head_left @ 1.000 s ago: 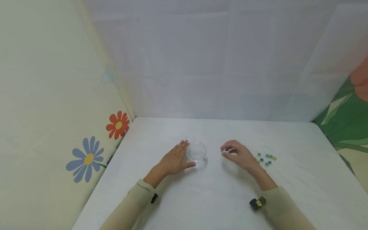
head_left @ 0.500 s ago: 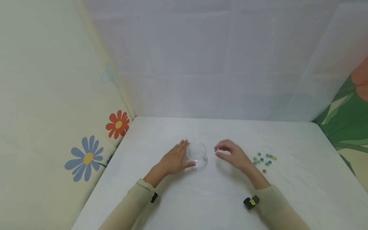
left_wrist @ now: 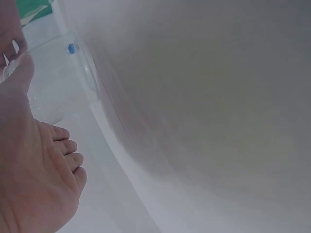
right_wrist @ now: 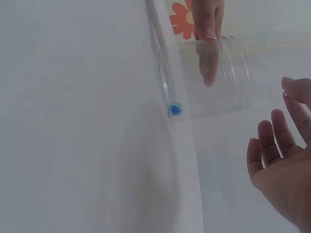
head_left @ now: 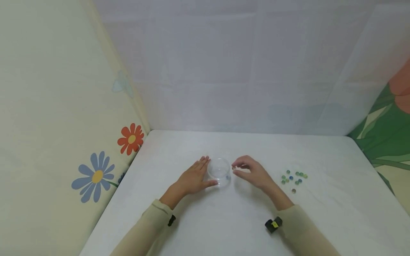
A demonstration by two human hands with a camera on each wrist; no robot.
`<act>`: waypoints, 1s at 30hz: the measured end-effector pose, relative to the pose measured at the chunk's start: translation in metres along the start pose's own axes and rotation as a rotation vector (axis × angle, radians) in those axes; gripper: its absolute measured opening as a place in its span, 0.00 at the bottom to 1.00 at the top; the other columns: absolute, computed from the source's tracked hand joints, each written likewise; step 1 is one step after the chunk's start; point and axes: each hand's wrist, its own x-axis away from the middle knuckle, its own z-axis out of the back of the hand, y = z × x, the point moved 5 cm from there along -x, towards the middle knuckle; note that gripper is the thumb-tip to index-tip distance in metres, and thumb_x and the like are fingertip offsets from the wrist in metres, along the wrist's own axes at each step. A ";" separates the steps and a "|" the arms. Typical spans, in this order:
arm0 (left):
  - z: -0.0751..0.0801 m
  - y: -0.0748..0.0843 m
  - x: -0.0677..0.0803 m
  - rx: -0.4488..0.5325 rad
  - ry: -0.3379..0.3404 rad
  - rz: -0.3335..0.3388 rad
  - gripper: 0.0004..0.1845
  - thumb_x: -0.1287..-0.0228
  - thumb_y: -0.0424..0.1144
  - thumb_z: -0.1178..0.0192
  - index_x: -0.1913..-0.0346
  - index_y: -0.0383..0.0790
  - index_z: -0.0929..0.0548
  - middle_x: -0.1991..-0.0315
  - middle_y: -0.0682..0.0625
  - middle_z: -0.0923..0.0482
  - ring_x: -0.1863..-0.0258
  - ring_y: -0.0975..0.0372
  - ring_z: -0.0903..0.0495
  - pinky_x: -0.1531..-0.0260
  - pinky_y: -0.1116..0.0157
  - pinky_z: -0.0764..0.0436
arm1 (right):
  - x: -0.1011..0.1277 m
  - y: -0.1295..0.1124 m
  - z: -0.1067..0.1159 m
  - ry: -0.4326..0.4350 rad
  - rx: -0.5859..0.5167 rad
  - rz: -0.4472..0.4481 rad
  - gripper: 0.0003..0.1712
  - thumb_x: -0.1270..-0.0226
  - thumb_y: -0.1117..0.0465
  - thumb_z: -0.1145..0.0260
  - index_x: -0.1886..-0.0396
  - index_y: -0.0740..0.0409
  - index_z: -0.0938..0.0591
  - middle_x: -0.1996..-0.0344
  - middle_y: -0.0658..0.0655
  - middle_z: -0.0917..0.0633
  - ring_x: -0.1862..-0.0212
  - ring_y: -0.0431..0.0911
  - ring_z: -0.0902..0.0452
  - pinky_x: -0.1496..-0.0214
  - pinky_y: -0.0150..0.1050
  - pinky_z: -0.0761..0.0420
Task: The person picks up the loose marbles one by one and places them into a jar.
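A clear jar [head_left: 219, 170] stands upright on the white table. A blue marble [right_wrist: 176, 108] lies inside at its bottom. My left hand [head_left: 193, 177] rests against the jar's left side, its fingers fairly straight and the thumb spread toward the front. My right hand [head_left: 253, 173] is just right of the jar's rim, pinching a small marble [head_left: 234, 168] between thumb and forefinger. The fingers mostly hide that marble; its colour is hard to tell. In the right wrist view, the other fingers of this hand [right_wrist: 286, 150] are loosely bent.
Several green, blue and yellowish marbles [head_left: 291, 178] lie scattered on the table to the right, with a brown marble [head_left: 294, 191] nearer the front. White cloth [head_left: 224, 71] hangs behind the table [head_left: 179, 145]. A flower-printed cloth [head_left: 64, 106] borders the left.
My right hand has moved left toward the jar with the pinched marble, uncovering the loose marbles behind it. My left hand and the jar have stayed in place.
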 end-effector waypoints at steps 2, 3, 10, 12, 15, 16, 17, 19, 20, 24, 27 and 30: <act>0.000 -0.001 -0.001 0.003 0.000 -0.001 0.55 0.33 0.74 0.51 0.19 0.35 0.51 0.18 0.43 0.57 0.18 0.54 0.59 0.20 0.57 0.53 | 0.000 -0.011 -0.001 -0.008 -0.018 0.009 0.12 0.35 0.72 0.30 0.52 0.68 0.17 0.52 0.66 0.17 0.46 0.62 0.22 0.39 0.63 0.21; -0.001 -0.001 -0.001 0.003 0.001 -0.003 0.55 0.33 0.74 0.51 0.19 0.35 0.51 0.18 0.43 0.57 0.18 0.54 0.58 0.20 0.56 0.52 | 0.000 -0.016 -0.001 -0.013 -0.023 0.011 0.12 0.35 0.72 0.30 0.53 0.69 0.17 0.52 0.66 0.17 0.46 0.63 0.22 0.39 0.63 0.21; -0.002 -0.003 -0.003 -0.010 -0.005 -0.007 0.55 0.32 0.73 0.52 0.19 0.35 0.53 0.18 0.43 0.59 0.18 0.54 0.60 0.20 0.57 0.54 | -0.002 -0.041 -0.002 -0.035 -0.014 0.011 0.12 0.34 0.71 0.31 0.52 0.70 0.17 0.52 0.66 0.17 0.45 0.62 0.22 0.38 0.61 0.21; -0.002 -0.003 -0.003 -0.013 0.001 -0.013 0.55 0.31 0.73 0.52 0.19 0.34 0.52 0.18 0.43 0.58 0.18 0.54 0.60 0.20 0.57 0.54 | -0.004 -0.038 -0.004 -0.034 0.001 0.005 0.12 0.33 0.70 0.31 0.52 0.69 0.17 0.51 0.65 0.17 0.45 0.61 0.22 0.38 0.60 0.20; -0.002 -0.003 -0.003 -0.016 0.003 -0.022 0.55 0.31 0.73 0.53 0.19 0.34 0.52 0.18 0.42 0.58 0.18 0.53 0.59 0.20 0.57 0.53 | -0.009 -0.024 -0.009 -0.032 0.016 -0.014 0.12 0.32 0.69 0.31 0.50 0.66 0.17 0.50 0.63 0.17 0.44 0.61 0.22 0.38 0.60 0.20; -0.002 -0.003 -0.003 -0.020 0.004 -0.024 0.55 0.31 0.74 0.53 0.19 0.33 0.52 0.18 0.42 0.58 0.18 0.53 0.59 0.20 0.57 0.53 | -0.010 -0.019 -0.010 -0.032 0.019 -0.018 0.12 0.32 0.68 0.31 0.50 0.65 0.17 0.50 0.63 0.18 0.44 0.61 0.22 0.38 0.60 0.21; -0.002 -0.003 -0.003 -0.023 0.003 -0.025 0.55 0.31 0.74 0.54 0.19 0.33 0.52 0.18 0.42 0.58 0.18 0.53 0.59 0.20 0.57 0.53 | -0.012 -0.014 -0.012 -0.033 0.016 -0.020 0.13 0.32 0.68 0.31 0.49 0.65 0.17 0.49 0.63 0.18 0.44 0.61 0.22 0.38 0.60 0.21; -0.002 -0.003 -0.003 -0.022 0.004 -0.028 0.55 0.31 0.74 0.54 0.19 0.33 0.52 0.18 0.42 0.58 0.18 0.53 0.59 0.20 0.57 0.53 | -0.014 -0.006 -0.014 -0.035 0.009 -0.018 0.13 0.32 0.67 0.31 0.49 0.63 0.17 0.49 0.62 0.18 0.44 0.60 0.22 0.38 0.59 0.20; -0.002 -0.003 -0.003 -0.023 0.003 -0.029 0.55 0.31 0.74 0.54 0.19 0.33 0.52 0.18 0.42 0.58 0.18 0.53 0.59 0.20 0.56 0.53 | -0.015 -0.005 -0.014 -0.036 0.008 -0.013 0.13 0.31 0.66 0.31 0.49 0.62 0.16 0.49 0.61 0.17 0.44 0.59 0.21 0.38 0.58 0.20; -0.002 -0.003 -0.003 -0.021 0.005 -0.032 0.55 0.32 0.74 0.54 0.19 0.33 0.52 0.18 0.41 0.58 0.18 0.53 0.59 0.20 0.56 0.53 | -0.016 -0.004 -0.014 -0.042 -0.016 0.006 0.12 0.32 0.64 0.29 0.50 0.59 0.15 0.51 0.58 0.16 0.46 0.56 0.20 0.40 0.55 0.18; -0.003 -0.003 -0.002 -0.025 0.003 -0.028 0.55 0.32 0.75 0.55 0.19 0.33 0.51 0.18 0.42 0.57 0.18 0.53 0.58 0.20 0.56 0.52 | -0.018 -0.005 -0.016 -0.054 -0.039 0.016 0.12 0.33 0.63 0.28 0.51 0.58 0.15 0.51 0.57 0.16 0.47 0.54 0.20 0.40 0.54 0.18; -0.003 -0.003 -0.002 -0.027 -0.001 -0.021 0.56 0.32 0.75 0.54 0.19 0.34 0.52 0.18 0.42 0.58 0.18 0.54 0.59 0.20 0.57 0.53 | -0.019 -0.008 -0.019 -0.059 -0.046 0.022 0.12 0.32 0.64 0.29 0.50 0.60 0.15 0.51 0.59 0.16 0.46 0.56 0.20 0.40 0.55 0.18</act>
